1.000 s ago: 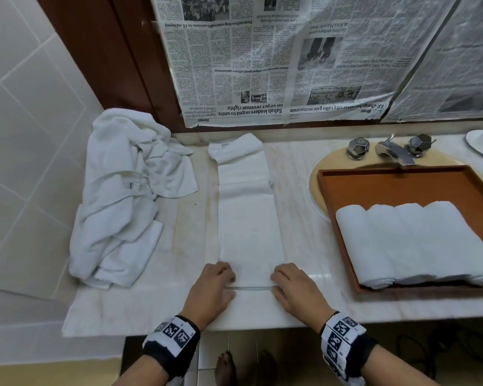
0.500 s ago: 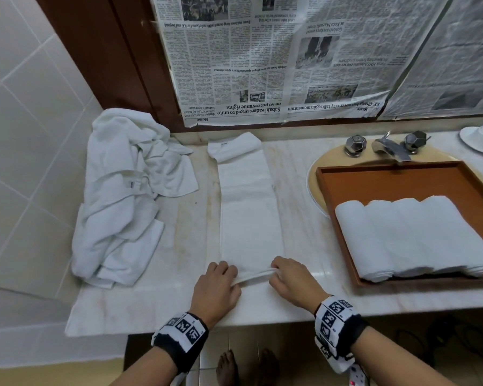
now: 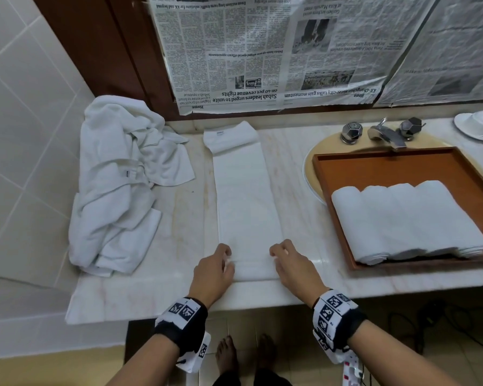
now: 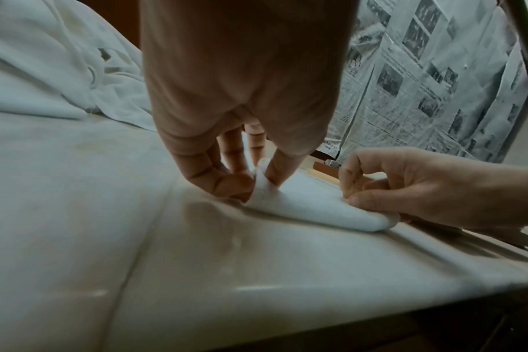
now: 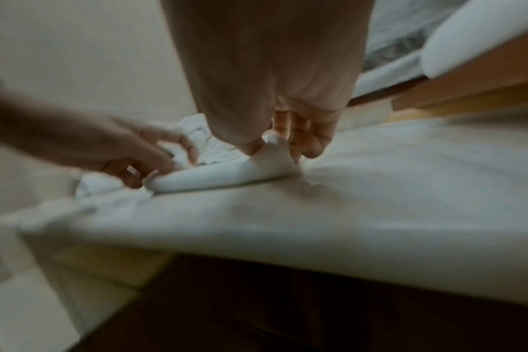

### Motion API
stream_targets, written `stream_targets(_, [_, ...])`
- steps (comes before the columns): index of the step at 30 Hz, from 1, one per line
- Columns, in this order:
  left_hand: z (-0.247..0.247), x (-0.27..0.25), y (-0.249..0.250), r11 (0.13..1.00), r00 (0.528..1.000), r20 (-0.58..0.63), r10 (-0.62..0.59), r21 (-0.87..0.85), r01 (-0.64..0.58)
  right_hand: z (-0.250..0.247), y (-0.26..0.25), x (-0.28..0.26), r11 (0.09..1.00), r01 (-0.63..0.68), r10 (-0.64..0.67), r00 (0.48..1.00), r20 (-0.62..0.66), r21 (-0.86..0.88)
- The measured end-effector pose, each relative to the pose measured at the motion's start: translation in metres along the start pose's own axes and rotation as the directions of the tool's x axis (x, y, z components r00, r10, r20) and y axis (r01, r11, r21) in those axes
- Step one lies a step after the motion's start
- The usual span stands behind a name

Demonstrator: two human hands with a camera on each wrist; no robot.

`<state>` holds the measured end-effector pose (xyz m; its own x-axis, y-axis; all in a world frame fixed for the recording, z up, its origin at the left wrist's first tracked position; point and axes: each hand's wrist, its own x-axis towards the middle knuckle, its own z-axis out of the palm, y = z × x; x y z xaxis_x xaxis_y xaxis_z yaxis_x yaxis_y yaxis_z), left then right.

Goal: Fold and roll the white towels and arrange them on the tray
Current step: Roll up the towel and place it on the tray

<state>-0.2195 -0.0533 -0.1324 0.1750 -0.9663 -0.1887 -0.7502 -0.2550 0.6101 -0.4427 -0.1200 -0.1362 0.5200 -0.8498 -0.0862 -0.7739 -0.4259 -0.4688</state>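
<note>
Currently the folded towel strip (image 3: 247,201) lies on the counter (image 3: 151,288) with its long axis running straight away from the person, near end turned into a small first roll. Left hand (image 3: 212,271) pinches the roll's left end, right hand (image 3: 293,267) its right end, thumbs and fingers curled on cloth. Judged: rolling proceeds away, toward the wall; both hands equally near; tray (image 3: 346,254) lies right.

Head view evenly lit, soft indoor light, sharp at centre; straight lines bow toward the frame edges; faint glare on the countertop (image 3: 315,260) at lower centre; left wrist view dim, fairly sharp; right wrist view dim, heavily motion-blurred throughout.
</note>
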Motion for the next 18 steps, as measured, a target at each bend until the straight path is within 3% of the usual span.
stream_targets(3, [0.004,-0.002,0.001,0.998,0.998,-0.021,0.062,0.026,-0.061,0.002,0.0,-0.002,0.976,0.141,-0.148,0.988,-0.033,-0.164])
stream_targets(6, [0.011,-0.009,-0.002,0.971,0.984,-0.036,0.172,0.174,-0.163,0.0,0.002,-0.004,0.951,0.255,-0.254,0.967,0.027,-0.176])
stream_targets(12, [0.015,-0.028,0.0,0.971,0.988,0.007,0.155,0.185,-0.153,-0.005,0.002,-0.009,0.953,0.266,-0.242,0.956,0.166,-0.142])
stream_targets(15, [0.014,-0.029,-0.003,0.971,0.989,0.005,0.146,0.191,-0.144,-0.001,0.001,-0.009,0.924,0.317,-0.288,0.945,0.154,-0.216])
stream_targets(18, [0.012,-0.029,-0.005,0.969,0.991,-0.009,0.136,0.207,-0.132,0.001,0.0,-0.006,0.941,0.291,-0.268,0.952,0.148,-0.175])
